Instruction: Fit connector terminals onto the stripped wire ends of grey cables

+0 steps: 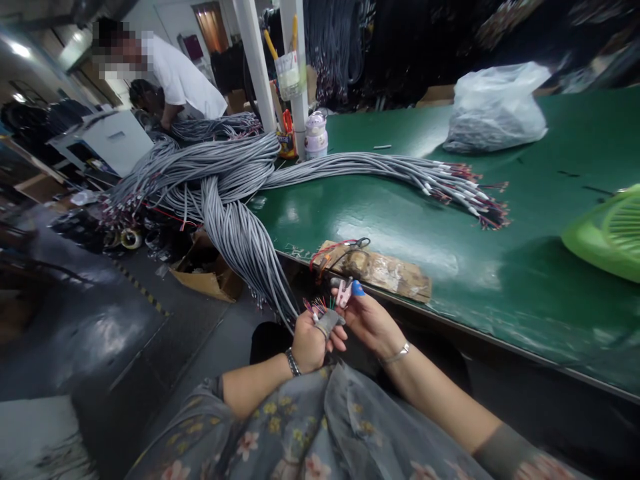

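My left hand [309, 343] is closed round the end of a grey cable, whose thin coloured wires [320, 305] fan out above the fingers. Grey wrapping covers its thumb. Just to the right, my right hand [373, 323] pinches a small pale pink clip-like piece [344, 293] close to those wires; its exact kind is unclear. A blue cover sits on one fingertip of that hand. Beyond the hands, a worn wooden board [395, 275] lies along the table edge, with red and black wires [345, 247] at its left end.
Grey cable bundles [240, 160] spread over the green table [350, 207] and hang off its edge. A plastic bag [497, 110], a green basket [610, 230] and a white post [255, 63] stand around. A cardboard box [207, 270] is on the floor. Another person [183, 80] bends over cables.
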Motion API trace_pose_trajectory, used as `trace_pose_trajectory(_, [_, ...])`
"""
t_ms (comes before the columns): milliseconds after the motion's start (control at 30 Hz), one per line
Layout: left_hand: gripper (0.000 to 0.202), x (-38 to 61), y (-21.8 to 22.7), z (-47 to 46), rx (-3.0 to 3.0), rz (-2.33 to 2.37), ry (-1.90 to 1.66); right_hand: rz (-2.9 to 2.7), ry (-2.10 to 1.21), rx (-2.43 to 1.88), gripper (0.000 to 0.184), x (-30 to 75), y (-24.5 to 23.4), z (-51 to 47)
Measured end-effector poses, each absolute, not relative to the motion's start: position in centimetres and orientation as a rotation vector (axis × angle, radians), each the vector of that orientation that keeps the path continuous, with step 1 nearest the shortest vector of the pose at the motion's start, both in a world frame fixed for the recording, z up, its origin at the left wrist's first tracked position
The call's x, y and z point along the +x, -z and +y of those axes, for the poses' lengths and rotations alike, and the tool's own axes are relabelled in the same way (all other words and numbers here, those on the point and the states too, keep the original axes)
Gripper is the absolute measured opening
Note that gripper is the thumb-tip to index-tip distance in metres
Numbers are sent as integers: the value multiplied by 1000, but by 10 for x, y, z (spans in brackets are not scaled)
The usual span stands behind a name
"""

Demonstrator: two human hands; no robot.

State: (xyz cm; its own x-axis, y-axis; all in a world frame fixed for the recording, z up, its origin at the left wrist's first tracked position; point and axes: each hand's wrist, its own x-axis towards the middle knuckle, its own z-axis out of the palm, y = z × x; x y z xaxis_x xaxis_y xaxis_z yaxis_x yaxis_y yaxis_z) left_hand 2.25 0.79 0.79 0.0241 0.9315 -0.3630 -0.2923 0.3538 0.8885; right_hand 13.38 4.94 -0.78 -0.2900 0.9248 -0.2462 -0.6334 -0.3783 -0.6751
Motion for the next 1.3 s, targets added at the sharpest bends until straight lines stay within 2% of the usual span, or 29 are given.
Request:
trace_pose_trajectory(267, [42, 9, -3, 2, 901, 1159, -1148, -456, -1996, -817, 42, 138, -1, 50])
trace_pose_trajectory(533, [28, 1, -8, 9, 1406, 1258, -1248, -507, -1851, -900, 29, 134, 0, 51])
trace_pose_trajectory(800, [17, -1, -3, 13, 1833, 1303, -1327, -453, -1839, -865, 34, 134, 1, 48])
trace_pose_trajectory(1067, [17, -1, 0, 10, 1840, 1339, -1243, -440, -1827, -842, 33, 131, -1, 49])
trace_pose_trajectory(1200, [20, -1, -7, 7, 1686, 1354, -1159, -429, -1850, -866, 29, 132, 1, 48])
trace_pose_trajectory(1300, [24, -3, -8, 4, 1485, 1329, -1129, -444, -1888, -859, 35, 136, 5, 47])
